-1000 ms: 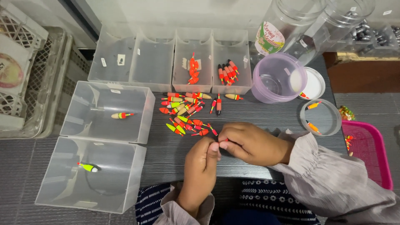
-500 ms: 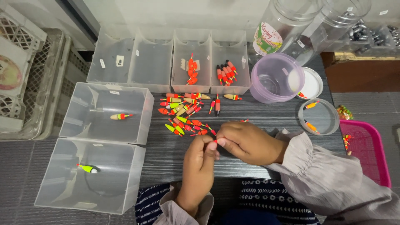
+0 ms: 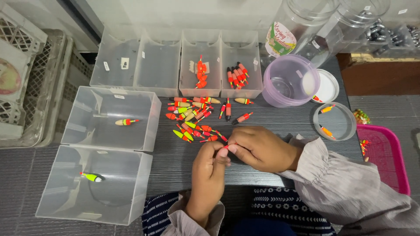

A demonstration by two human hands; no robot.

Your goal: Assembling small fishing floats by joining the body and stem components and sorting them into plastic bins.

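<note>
Loose grey gathered-cuff sleeves (image 3: pixel 350 188)

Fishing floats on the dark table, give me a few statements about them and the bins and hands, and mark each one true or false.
1. Both hands, left hand and right hand, meet on one small red float. True.
2. The nearest clear bin holds a heap of floats. False: it holds a single yellow-green float.
3. A loose pile of floats lies on the table beyond the hands. True.
4. The purple tub is full of floats. False: none shows inside it.
5. The small round lid on the right holds two orange floats. True.
</note>
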